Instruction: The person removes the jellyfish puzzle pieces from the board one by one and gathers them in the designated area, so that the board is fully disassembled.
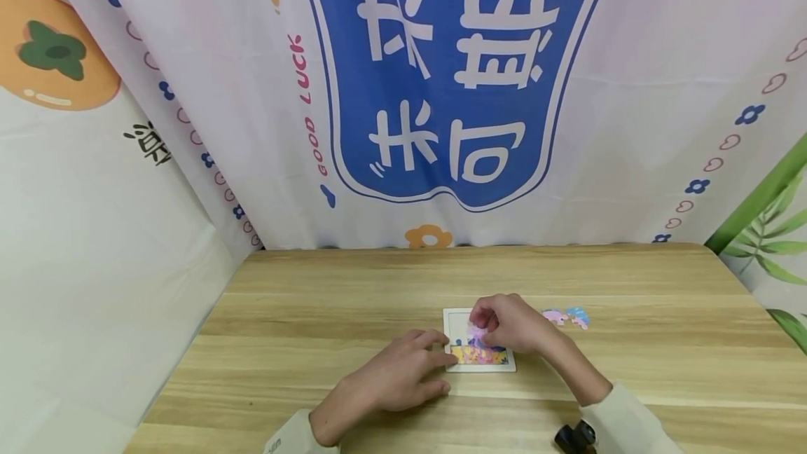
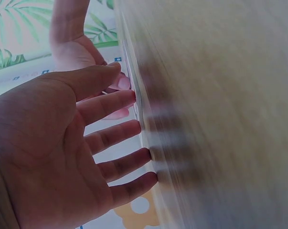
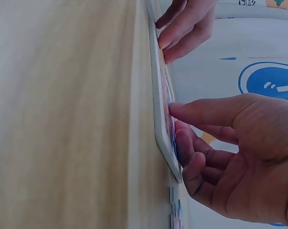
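A white-framed jigsaw puzzle tray (image 1: 482, 368) lies flat on the wooden table. Yellow and pink pieces (image 1: 469, 354) fill its lower part, while bare backing shows at the upper left. My right hand (image 1: 513, 324) reaches over the tray, thumb and curled fingers about a pink-purple puzzle piece (image 1: 476, 334), partly hidden by the fingers. In the right wrist view, the thumb of that hand (image 3: 258, 143) touches down on the puzzle surface. My left hand (image 1: 403, 371) rests its fingertips on the tray's left edge; its fingers (image 2: 120, 136) are spread and extended in the left wrist view.
Loose puzzle pieces (image 1: 576, 317), pink and blue, lie on the table to the right of the tray. A small black object (image 1: 575, 436) is near the right sleeve. A printed curtain (image 1: 403, 223) hangs along the table's (image 1: 302, 300) far edge.
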Tool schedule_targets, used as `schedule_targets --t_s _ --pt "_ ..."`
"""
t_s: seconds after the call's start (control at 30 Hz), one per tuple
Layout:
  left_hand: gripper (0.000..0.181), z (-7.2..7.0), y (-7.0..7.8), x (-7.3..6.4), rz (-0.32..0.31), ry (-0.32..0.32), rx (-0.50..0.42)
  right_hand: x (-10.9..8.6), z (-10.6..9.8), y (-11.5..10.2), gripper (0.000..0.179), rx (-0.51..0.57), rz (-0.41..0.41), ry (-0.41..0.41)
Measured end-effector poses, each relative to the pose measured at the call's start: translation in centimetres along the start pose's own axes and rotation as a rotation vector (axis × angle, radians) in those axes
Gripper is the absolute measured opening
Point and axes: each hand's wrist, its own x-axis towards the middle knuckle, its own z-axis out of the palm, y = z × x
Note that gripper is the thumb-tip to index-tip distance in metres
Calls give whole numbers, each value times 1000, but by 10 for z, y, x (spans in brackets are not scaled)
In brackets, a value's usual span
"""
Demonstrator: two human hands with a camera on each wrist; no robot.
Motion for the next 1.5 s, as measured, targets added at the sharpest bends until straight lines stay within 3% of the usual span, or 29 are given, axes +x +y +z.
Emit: schedule_targets --t_s 0.6,0.93,1.5 --pt "43 0 0 0 -5 -1 0 -5 8 -2 26 -30 69 78" --pt "43 1 -1 0 -7 -5 -10 -6 6 -2 26 -15 20 56" --pt "43 1 -1 0 -2 -1 -3 -9 1 -7 22 -8 -14 101"
